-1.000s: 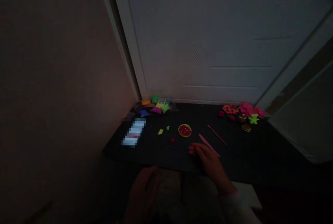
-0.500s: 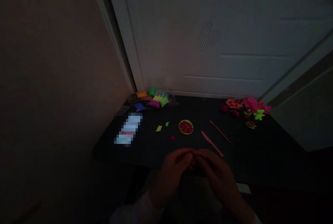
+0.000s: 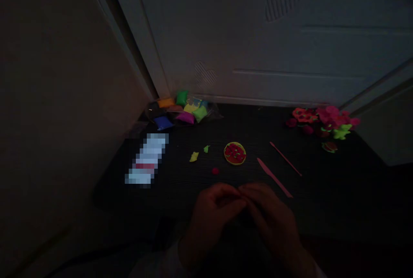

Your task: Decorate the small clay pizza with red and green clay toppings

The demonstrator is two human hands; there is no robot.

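Observation:
My left hand and my right hand meet at the fingertips over the front edge of the dark table. Both are closed in a pinch; whatever lies between the fingers is hidden, and the light is dim. Just beyond them is a small red clay ball. Farther back sits a round clay pizza with a yellow rim and a red top with green bits. A pink plastic knife and a thin pink modelling stick lie to the right. Yellow clay and green clay scraps lie left of the pizza.
A lit phone, its screen blurred out, lies at the left. Bags of coloured clay are heaped at the back left. Pink clay flowers, a yellow-green bear figure and a small clay burger stand at the back right. A white door rises behind.
My left hand has come up from below the table edge to join my right hand at the fingertips. The view has tilted down and moved closer to the table.

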